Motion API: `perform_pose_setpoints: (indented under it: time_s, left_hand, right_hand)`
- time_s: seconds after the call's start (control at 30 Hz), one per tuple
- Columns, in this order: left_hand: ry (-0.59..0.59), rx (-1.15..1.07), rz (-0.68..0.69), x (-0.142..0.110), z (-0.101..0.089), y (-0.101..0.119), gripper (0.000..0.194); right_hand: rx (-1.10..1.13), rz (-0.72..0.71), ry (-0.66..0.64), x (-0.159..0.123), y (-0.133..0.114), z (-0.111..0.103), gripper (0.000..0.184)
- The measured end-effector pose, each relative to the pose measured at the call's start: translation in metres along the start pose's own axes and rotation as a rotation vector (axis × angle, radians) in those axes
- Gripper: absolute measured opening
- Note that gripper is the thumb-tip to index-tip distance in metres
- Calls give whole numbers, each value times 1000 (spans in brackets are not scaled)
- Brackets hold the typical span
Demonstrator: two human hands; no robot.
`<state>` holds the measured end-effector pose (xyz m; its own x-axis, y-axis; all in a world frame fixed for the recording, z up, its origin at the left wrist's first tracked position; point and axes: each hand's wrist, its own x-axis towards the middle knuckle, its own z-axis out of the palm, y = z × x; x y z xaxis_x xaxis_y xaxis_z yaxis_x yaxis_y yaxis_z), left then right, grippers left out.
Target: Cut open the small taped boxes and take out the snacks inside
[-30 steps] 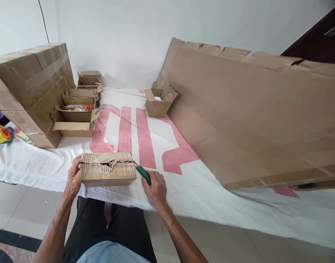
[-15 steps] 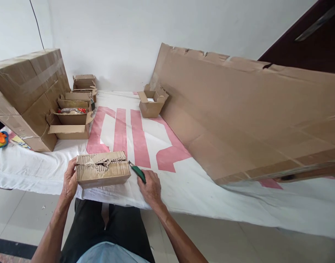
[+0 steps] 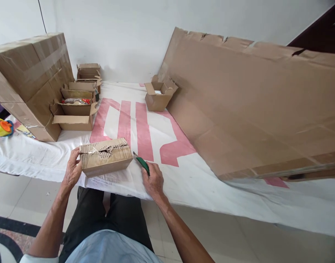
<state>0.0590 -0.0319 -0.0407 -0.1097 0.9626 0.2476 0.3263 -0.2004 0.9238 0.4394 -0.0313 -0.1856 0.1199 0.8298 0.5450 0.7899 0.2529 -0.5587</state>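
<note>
Left grip (image 3: 73, 170): grasping the carton (image 3: 105, 165) by its left end. I'd press firmly there so it can't swivel, fingers clear of any line the blade might take; some of them are out of sight round the far end.

Carton: near the front edge of the cloth-covered desk (image 3: 184, 193), before the person, torn side up and a little askew. It wants to sit flat and steady, I'd say. Whether its whole base rests on the cloth I can't tell, and its contents don't show.

Torn seam (image 3: 118, 147): ragged along the top, with a hole near the middle. Shallow strokes should serve better than deep stabs, since what lies beneath is hidden.

Green knife (image 3: 142, 163): tip just beside the carton's right end, apparently not touching. A low angle seems wise; how much blade is out is too small to judge.

Right grip (image 3: 154, 180): wrapped round the knife's handle, some fingers hidden underneath. A slow, controlled pull would suit.

Small open box (image 3: 158, 103): something white inside, too little showing to name.

Cardboard panel (image 3: 238, 106): right end cut off from view, whatever is behind it concealed.
</note>
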Motion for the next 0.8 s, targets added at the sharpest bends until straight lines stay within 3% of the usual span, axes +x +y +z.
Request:
perform_pose_setpoints:
  time_s: [0.3,0.47,0.63,0.8]
  left_hand:
    - [-120,-11,18,0,-8,-3,44]
    - [-193,8,41,6,-11,6,45]
    - [-247,29,38,8,-16,13,50]
    - [-222,-3,34,6,-13,10,52]
  right_hand:
    - [70,42,78,-1,-4,-1,43]
    - [188,112,105,18,-19,-23,46]
    - [503,305,-88,82,-62,-76,50]
    - [583,86,-442,139,-123,-112,36]
